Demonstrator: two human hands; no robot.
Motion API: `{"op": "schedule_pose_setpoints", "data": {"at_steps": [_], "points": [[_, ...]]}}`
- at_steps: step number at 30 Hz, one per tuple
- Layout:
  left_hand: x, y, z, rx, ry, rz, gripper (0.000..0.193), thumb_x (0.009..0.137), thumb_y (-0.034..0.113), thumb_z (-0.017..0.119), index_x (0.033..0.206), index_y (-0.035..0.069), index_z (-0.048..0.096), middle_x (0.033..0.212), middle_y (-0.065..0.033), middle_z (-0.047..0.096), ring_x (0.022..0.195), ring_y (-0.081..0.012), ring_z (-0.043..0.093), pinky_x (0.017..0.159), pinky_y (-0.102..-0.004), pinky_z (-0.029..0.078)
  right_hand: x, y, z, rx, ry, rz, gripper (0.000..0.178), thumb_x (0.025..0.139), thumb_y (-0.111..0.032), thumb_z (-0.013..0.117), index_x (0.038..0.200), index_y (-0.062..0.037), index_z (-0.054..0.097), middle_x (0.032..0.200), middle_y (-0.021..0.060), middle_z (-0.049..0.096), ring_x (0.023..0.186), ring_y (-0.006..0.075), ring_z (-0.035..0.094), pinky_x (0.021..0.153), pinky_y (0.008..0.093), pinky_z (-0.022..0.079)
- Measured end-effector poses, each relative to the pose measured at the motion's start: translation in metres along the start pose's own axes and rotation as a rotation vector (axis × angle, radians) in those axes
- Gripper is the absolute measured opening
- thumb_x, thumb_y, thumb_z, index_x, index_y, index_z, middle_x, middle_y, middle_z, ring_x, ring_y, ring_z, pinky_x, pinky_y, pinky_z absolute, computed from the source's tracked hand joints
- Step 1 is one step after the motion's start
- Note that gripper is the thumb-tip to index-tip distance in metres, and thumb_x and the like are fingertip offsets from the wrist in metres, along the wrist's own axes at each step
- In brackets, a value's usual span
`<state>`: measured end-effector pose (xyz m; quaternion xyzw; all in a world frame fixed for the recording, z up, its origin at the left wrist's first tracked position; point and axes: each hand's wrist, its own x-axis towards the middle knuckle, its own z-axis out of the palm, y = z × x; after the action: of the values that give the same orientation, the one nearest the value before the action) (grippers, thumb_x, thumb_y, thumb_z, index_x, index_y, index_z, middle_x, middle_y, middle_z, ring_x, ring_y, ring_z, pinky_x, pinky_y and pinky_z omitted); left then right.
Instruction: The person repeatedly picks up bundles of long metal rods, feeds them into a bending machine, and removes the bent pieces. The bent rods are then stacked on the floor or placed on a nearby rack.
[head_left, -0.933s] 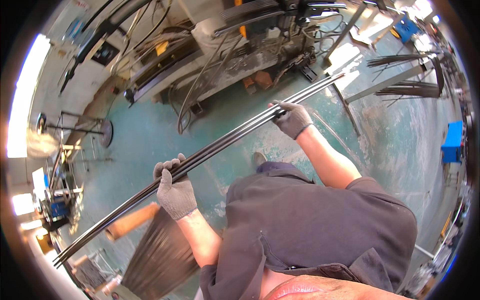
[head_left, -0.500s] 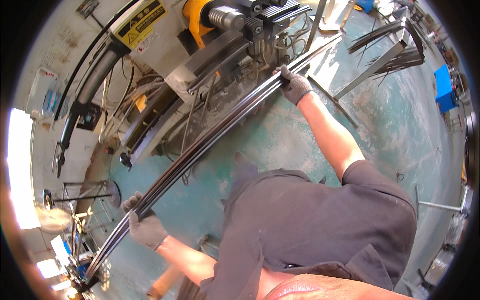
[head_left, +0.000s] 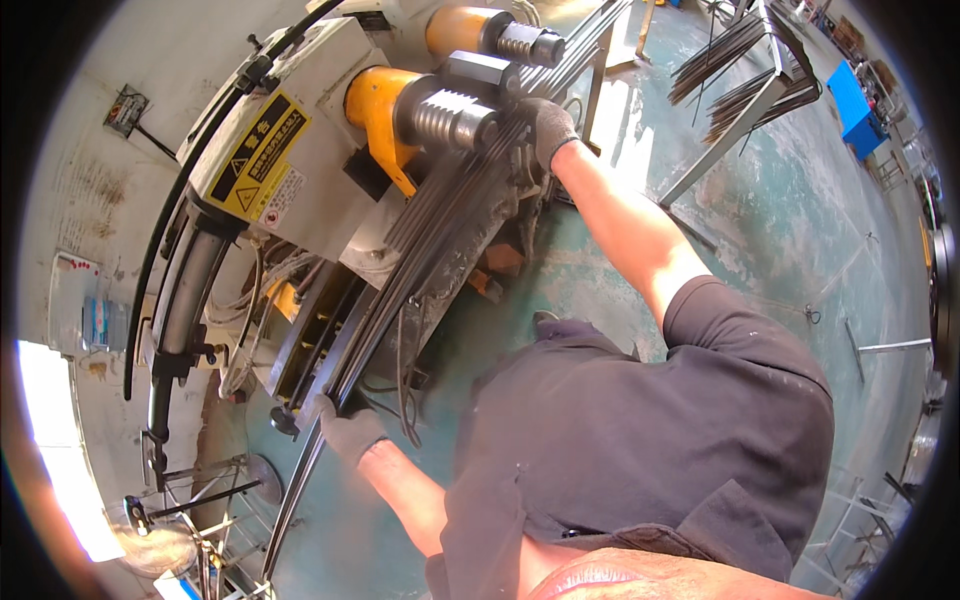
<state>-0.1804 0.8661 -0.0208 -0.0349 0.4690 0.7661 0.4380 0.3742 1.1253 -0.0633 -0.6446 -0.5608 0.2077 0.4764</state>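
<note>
I hold a long bundle of thin dark metal rods (head_left: 430, 250) that runs from lower left to upper right. My left hand (head_left: 348, 432), in a grey glove, grips the bundle near its lower end. My right hand (head_left: 548, 128), also gloved, grips it near the top, right beside the threaded steel rollers (head_left: 450, 118) of a white and yellow bending machine (head_left: 300, 160). The rods lie against the machine's front, next to the rollers. Their far ends run out of sight at the top.
Racks of more curved rods (head_left: 740, 70) stand at the upper right on the green floor (head_left: 800, 250). A blue box (head_left: 848, 95) sits further right. Black hoses (head_left: 190, 250) run down the machine's left side. Stands and clutter (head_left: 190, 500) fill the lower left.
The bundle has swung up and closer to the machine; its upper end now lies at the rollers. My view has turned toward the machine, which fills the upper left.
</note>
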Motion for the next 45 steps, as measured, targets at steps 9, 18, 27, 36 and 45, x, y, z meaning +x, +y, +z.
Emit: {"op": "schedule_pose_setpoints", "data": {"at_steps": [9, 18, 27, 36, 45], "points": [[-0.006, -0.064, 0.101, 0.026, 0.134, -0.127, 0.025, 0.103, 0.023, 0.071, 0.109, -0.001, 0.075, 0.108, -0.0127, 0.078, 0.100, -0.0289, 0.075, 0.096, -0.0398, 0.062, 0.020, -0.030, 0.005, 0.275, 0.194, 0.590, 0.038, 0.104, -0.033, 0.059, 0.123, -0.0034, 0.072, 0.114, 0.0122, 0.074, 0.100, 0.0201, 0.070, 0.089, 0.0352, 0.055], [-0.006, -0.111, 0.139, -0.025, -0.148, -0.256, 0.042, 0.103, 0.027, 0.071, 0.129, -0.006, 0.069, 0.131, -0.0192, 0.071, 0.122, -0.0303, 0.068, 0.110, -0.0411, 0.055, 0.034, -0.017, 0.022, 0.256, 0.011, 0.360, 0.021, 0.092, -0.021, 0.071, 0.108, -0.0076, 0.076, 0.101, 0.0112, 0.076, 0.093, 0.0268, 0.073, 0.080, 0.0398, 0.058], [0.029, -0.047, 0.075, -0.160, -0.019, -0.131, 0.044, 0.108, 0.029, 0.062, 0.137, -0.004, 0.064, 0.135, -0.0156, 0.070, 0.120, -0.0282, 0.067, 0.110, -0.0459, 0.050, 0.043, -0.066, -0.007, -0.199, -0.152, 0.346, 0.021, 0.083, -0.015, 0.076, 0.104, -0.0080, 0.077, 0.099, 0.0159, 0.077, 0.101, 0.0328, 0.075, 0.086, 0.0419, 0.059], [0.025, -0.057, 0.075, 0.281, 0.015, 0.205, 0.035, 0.110, 0.021, 0.057, 0.133, -0.004, 0.067, 0.125, -0.0147, 0.074, 0.111, -0.0242, 0.070, 0.103, -0.0355, 0.052, 0.039, -0.018, 0.022, 0.335, 0.117, 0.571, 0.055, 0.112, -0.049, 0.048, 0.109, -0.0003, 0.074, 0.089, 0.0147, 0.073, 0.078, 0.0263, 0.068, 0.072, 0.0395, 0.054], [-0.005, -0.099, 0.113, -0.111, -0.091, -0.157, 0.043, 0.109, 0.031, 0.058, 0.132, -0.005, 0.068, 0.133, -0.0171, 0.072, 0.121, -0.0336, 0.067, 0.116, -0.0481, 0.048, -0.032, 0.017, -0.017, 0.503, 0.252, 0.570, 0.046, 0.105, -0.041, 0.068, 0.125, 0.0003, 0.075, 0.113, 0.0082, 0.077, 0.102, 0.0180, 0.064, 0.096, 0.0327, 0.049]]}}
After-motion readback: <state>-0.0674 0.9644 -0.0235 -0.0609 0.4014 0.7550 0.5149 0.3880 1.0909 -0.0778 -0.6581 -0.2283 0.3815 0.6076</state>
